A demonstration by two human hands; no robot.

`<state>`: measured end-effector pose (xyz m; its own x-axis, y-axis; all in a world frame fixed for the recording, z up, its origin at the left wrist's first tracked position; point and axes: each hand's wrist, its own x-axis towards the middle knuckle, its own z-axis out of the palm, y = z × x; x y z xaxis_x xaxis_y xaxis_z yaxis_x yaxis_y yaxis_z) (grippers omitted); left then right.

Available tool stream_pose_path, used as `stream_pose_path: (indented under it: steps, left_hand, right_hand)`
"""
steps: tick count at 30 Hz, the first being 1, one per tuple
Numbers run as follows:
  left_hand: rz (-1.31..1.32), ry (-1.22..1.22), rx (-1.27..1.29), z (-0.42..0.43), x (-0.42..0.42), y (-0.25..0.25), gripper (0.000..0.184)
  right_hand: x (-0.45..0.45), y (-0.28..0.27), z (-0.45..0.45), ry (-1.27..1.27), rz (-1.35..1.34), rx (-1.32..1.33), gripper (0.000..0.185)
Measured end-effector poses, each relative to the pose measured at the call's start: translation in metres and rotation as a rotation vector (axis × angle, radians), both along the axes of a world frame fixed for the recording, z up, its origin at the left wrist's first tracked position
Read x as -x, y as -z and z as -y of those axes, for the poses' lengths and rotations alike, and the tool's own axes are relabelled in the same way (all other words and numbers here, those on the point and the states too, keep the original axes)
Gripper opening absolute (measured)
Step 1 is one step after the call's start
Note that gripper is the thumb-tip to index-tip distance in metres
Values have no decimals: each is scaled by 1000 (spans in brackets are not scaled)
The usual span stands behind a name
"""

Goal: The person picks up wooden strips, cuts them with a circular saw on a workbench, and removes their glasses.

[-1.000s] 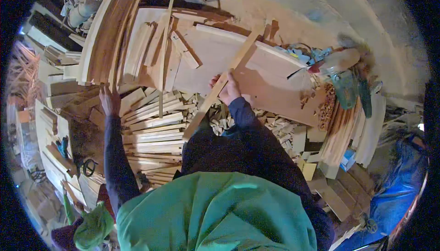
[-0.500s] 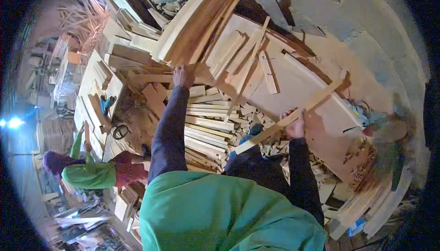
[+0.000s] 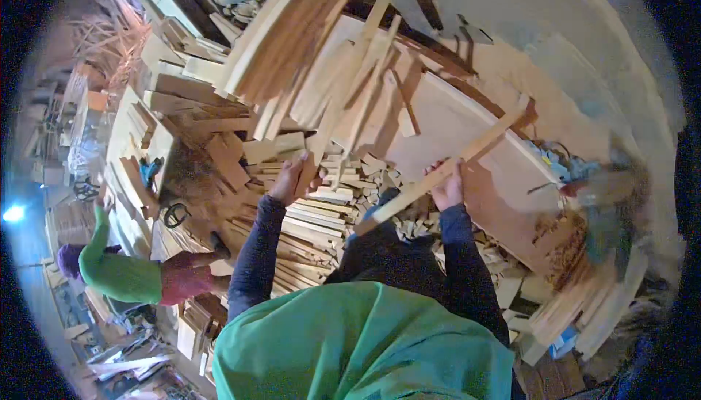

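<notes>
Slat in right hand, long axis diagonal, far end rightward.

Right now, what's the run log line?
left hand: holds wooden slat | right hand: holds second wooden slat | cut strips: piled nearby

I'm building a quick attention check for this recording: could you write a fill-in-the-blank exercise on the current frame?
1. The left hand holds a strip and the right hand another, both made of ____.
2. The hand nearer the stacked boards is the ____ one.
3. The co-worker in the background wears a ____ top.

Missing words: wood; left; green.
</notes>
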<state>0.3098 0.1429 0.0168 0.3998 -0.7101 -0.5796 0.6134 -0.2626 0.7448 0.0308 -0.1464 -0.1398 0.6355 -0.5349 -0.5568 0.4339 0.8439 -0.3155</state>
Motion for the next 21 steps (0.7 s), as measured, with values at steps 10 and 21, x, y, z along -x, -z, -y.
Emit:
stream_pose_path:
  steps: [10, 21]
  left_hand:
    - [-166, 277, -32, -8, 85, 60, 41]
    - [-332, 449, -82, -30, 102, 58, 40]
  right_hand:
    - [6, -31, -4, -80, 256, 46, 33]
    - [-12, -48, -5, 12, -109, 115, 33]
